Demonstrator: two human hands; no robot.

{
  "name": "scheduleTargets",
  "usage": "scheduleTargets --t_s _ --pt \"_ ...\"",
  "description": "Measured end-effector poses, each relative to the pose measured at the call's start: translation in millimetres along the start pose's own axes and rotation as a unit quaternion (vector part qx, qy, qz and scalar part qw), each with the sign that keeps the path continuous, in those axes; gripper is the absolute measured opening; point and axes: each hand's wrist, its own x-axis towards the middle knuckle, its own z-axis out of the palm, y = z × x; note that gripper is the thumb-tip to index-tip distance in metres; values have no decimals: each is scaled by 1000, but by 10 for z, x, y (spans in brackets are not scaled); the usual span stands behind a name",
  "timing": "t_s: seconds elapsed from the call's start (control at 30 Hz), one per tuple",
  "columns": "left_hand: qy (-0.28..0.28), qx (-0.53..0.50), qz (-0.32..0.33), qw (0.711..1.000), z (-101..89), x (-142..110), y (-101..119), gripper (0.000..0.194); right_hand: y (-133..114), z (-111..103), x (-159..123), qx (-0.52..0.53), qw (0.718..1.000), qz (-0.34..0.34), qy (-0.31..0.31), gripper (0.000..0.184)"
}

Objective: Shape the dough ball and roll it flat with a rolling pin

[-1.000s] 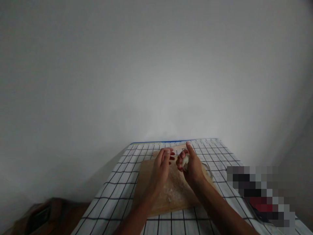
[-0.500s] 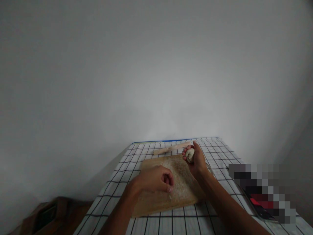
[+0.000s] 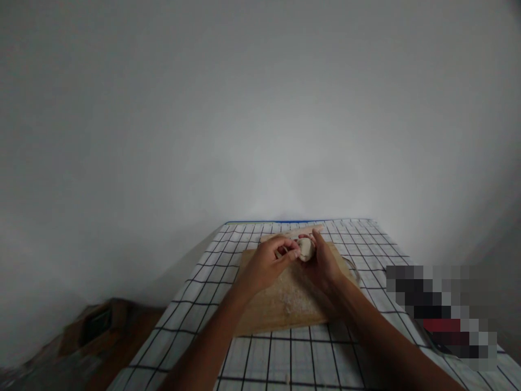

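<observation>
A pale dough ball (image 3: 305,249) is held above the far part of a floured wooden board (image 3: 285,301). My right hand (image 3: 324,264) cups it from the right with curled fingers. My left hand (image 3: 268,260) comes in from the left, its fingertips pinched together and touching the ball. A wooden rolling pin (image 3: 293,233) lies on the cloth just beyond the board, mostly hidden behind my hands.
The board lies on a white tablecloth with a dark grid (image 3: 203,304), close to a plain grey wall. A glass bowl rim (image 3: 352,269) peeks out right of my right hand. A blurred patch sits at the right. Brown furniture (image 3: 106,331) stands lower left.
My left hand rose from the flour on the near part of the board and reached the dough ball. My right hand brought the ball slightly left, toward the board's far edge.
</observation>
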Motion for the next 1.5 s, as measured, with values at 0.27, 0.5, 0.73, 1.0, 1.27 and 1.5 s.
scheduleTargets --t_s 0.27,0.5,0.73,1.0,1.27,1.5 --pt "79 17 17 997 27 21 -55 11 64 20 -16 38 998 45 -8 27" --pt "85 4 5 996 44 26 -38 13 46 83 -61 56 996 71 21 28" --pt "70 48 54 995 118 7 -4 10 -4 76 -67 56 997 53 -6 23" --pt "81 66 56 993 182 6 -101 13 7 82 -75 91 992 84 1 30" --pt "83 -42 -56 994 163 -2 -97 23 85 87 -121 17 992 109 -53 23" --pt "10 -72 -89 993 74 13 -198 28 139 75 -174 3 993 104 -53 15"
